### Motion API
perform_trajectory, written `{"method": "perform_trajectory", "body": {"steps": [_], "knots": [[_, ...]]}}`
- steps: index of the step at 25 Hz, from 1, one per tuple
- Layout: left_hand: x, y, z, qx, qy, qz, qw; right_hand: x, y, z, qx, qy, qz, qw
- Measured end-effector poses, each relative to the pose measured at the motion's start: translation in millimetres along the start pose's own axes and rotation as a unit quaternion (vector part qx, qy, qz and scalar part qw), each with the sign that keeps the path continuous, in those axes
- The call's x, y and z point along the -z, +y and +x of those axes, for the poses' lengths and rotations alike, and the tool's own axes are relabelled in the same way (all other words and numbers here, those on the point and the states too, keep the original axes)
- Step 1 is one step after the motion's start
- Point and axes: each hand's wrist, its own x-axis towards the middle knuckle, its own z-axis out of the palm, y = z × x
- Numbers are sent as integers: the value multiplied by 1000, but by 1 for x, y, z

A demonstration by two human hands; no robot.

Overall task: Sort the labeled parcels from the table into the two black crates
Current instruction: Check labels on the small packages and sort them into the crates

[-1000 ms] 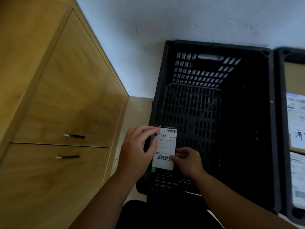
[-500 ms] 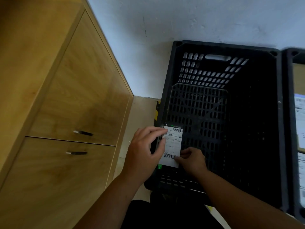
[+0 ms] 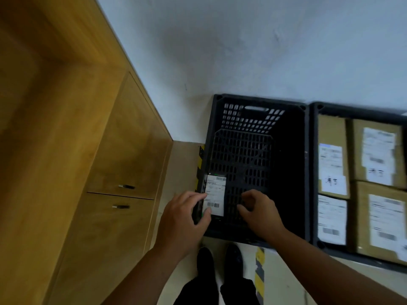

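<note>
The right hand [image 3: 258, 213] has let go, open; the left hand [image 3: 185, 219] alone steadies the dark parcel [image 3: 214, 194] inside the left crate [image 3: 259, 102], nearly placed.

Pale floor [image 3: 182, 164] carries everything. Landmark: left black crate [image 3: 288, 172], standing on floor against white wall. Second black crate [image 3: 313, 172] touching its right side, also on floor. Wooden cabinet [image 3: 105, 194] left of it, narrow floor strip between. Yellow-black hazard tape [image 3: 259, 269] on floor just near its front edge, beside person's dark shoes [image 3: 220, 260].
</note>
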Motion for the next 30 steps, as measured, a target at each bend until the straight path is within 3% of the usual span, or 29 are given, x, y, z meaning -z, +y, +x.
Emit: {"method": "perform_trajectory", "body": {"steps": [9, 15, 23, 30], "knots": [[57, 103, -21, -85, -78, 27, 993, 116, -66, -116, 33, 79, 23, 996], [54, 178, -31, -171, -132, 42, 975, 193, -60, -192, 18, 178, 57, 982], [-5, 301, -60, -266, -161, 27, 950, 267, 21, -260, -47, 277, 123, 952], [-113, 434, -122, -298, -179, 37, 937, 350, 158, -321, -69, 327, 148, 931]]}}
